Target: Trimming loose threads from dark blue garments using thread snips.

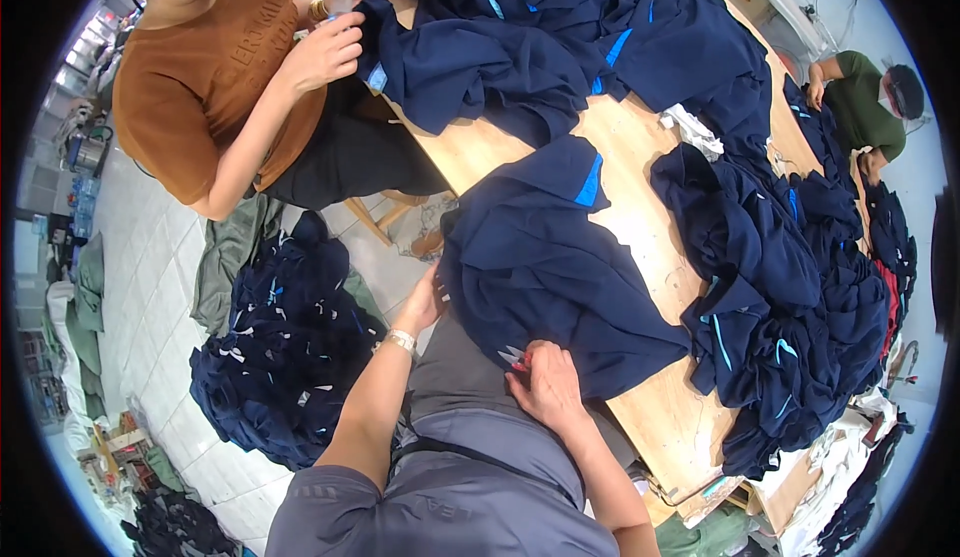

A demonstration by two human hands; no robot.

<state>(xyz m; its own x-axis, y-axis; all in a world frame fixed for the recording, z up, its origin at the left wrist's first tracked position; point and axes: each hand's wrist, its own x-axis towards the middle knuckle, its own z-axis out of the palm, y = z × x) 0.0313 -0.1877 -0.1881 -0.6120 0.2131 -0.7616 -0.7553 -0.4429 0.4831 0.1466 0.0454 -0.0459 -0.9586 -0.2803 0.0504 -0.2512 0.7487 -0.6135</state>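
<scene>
A navy blue garment point(530, 267) with a bright blue patch near its far corner lies across my lap and the table's near edge. My left hand point(425, 302) is closed on the garment's left edge, its fingertips partly hidden by the cloth. Resting on the near part of the cloth, my right hand point(548, 387) is closed around small scissors point(513, 354) with red on the handle. Their pointed metal blades stick out to the left over the fabric, apart from my left hand.
The wooden table point(630, 157) carries heaps of navy garments point(770, 277) at the right and far side. A co-worker in a brown shirt point(210, 77) handles navy cloth at far left; another in green point(865, 107) works at far right. More garments point(280, 347) are piled at my left.
</scene>
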